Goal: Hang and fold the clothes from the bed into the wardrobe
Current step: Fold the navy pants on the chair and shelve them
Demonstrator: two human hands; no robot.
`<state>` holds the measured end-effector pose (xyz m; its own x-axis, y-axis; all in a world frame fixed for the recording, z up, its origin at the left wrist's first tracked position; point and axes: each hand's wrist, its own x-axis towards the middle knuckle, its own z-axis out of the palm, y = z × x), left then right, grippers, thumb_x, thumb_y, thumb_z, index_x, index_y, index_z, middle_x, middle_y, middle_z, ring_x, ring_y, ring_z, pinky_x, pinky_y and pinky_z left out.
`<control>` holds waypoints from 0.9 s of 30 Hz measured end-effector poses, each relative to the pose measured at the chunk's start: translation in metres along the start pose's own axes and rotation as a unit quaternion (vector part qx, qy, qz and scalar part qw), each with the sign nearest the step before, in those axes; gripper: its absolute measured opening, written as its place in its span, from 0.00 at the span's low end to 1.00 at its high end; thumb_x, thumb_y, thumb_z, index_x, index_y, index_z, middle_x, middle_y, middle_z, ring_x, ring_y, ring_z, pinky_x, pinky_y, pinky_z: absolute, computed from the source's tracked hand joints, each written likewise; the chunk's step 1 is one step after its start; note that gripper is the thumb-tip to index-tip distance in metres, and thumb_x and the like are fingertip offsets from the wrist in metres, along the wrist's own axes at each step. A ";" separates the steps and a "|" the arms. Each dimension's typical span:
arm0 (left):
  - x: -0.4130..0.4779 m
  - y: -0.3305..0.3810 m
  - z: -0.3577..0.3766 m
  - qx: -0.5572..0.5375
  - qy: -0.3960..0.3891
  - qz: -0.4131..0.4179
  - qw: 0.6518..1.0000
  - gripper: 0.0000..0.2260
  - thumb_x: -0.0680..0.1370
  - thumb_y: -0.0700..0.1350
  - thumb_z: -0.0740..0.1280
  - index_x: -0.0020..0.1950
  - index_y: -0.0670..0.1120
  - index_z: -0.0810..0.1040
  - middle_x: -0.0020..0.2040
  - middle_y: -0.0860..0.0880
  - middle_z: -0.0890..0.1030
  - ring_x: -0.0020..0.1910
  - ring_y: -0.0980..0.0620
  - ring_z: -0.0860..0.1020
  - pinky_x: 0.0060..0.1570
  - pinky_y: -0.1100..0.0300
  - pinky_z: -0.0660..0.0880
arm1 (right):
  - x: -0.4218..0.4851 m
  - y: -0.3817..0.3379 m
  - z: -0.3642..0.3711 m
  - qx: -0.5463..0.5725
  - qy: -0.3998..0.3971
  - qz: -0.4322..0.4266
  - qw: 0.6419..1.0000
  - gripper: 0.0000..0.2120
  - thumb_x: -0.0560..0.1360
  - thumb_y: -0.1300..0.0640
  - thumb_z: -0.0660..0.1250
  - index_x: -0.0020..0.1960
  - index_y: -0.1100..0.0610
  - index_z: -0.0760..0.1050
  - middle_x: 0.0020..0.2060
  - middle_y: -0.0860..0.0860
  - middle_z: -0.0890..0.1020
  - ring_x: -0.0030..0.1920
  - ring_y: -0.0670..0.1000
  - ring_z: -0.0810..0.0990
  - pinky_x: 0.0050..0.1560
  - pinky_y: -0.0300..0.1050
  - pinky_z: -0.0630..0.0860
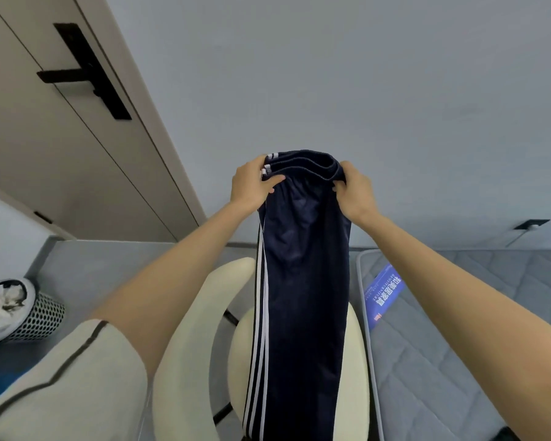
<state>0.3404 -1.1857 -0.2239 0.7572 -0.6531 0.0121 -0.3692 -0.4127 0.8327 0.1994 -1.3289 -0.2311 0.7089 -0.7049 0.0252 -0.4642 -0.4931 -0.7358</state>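
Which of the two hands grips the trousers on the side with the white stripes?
The left hand: it holds the navy trousers at the edge with the white stripes; the right hand grips the plain edge.

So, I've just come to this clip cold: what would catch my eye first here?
The dark blue trousers with white side stripes hang down the middle, gripped at the waistband by the left hand and the right hand. Behind them stands a cream chair, with a grey mattress at the right and a mesh bin at the far left.
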 end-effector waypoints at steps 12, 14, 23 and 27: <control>-0.074 -0.104 0.085 -0.029 -0.076 -0.073 0.994 0.09 0.73 0.34 0.71 0.52 0.37 0.76 0.47 0.42 0.79 0.46 0.47 0.76 0.45 0.58 0.70 | -0.069 0.116 0.067 0.025 -0.100 0.080 0.991 0.15 0.73 0.72 0.58 0.54 0.61 0.77 0.48 0.52 0.81 0.44 0.49 0.75 0.43 0.27 0.65; -0.087 -0.123 0.103 -0.017 -0.078 -0.086 0.993 0.13 0.72 0.31 0.71 0.55 0.36 0.75 0.51 0.42 0.77 0.47 0.49 0.75 0.44 0.68 0.70 | -0.080 0.136 0.077 0.028 -0.120 0.106 0.987 0.19 0.72 0.74 0.57 0.57 0.61 0.78 0.53 0.52 0.82 0.49 0.47 0.75 0.48 0.27 0.65; -0.146 -0.211 0.164 -0.072 -0.213 -0.270 0.936 0.24 0.67 0.33 0.76 0.59 0.46 0.74 0.51 0.51 0.77 0.51 0.54 0.78 0.46 0.69 0.73 | -0.125 0.216 0.130 0.099 -0.171 0.251 0.947 0.14 0.78 0.61 0.60 0.48 0.51 0.83 0.48 0.44 0.84 0.50 0.45 0.80 0.54 0.37 0.75; -0.192 -0.242 0.183 -0.142 -0.264 -0.349 0.888 0.21 0.64 0.44 0.81 0.52 0.55 0.77 0.53 0.56 0.77 0.53 0.59 0.77 0.50 0.72 0.72 | -0.172 0.247 0.155 0.114 -0.209 0.290 0.927 0.10 0.72 0.64 0.72 0.42 0.49 0.83 0.41 0.44 0.84 0.44 0.42 0.81 0.45 0.28 0.75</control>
<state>0.1858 -1.0766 -0.5289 0.3618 -0.5396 -0.7602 0.2979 -0.7058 0.6427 0.0450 -1.2504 -0.5222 0.5417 -0.5350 -0.6483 -0.7410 0.0601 -0.6688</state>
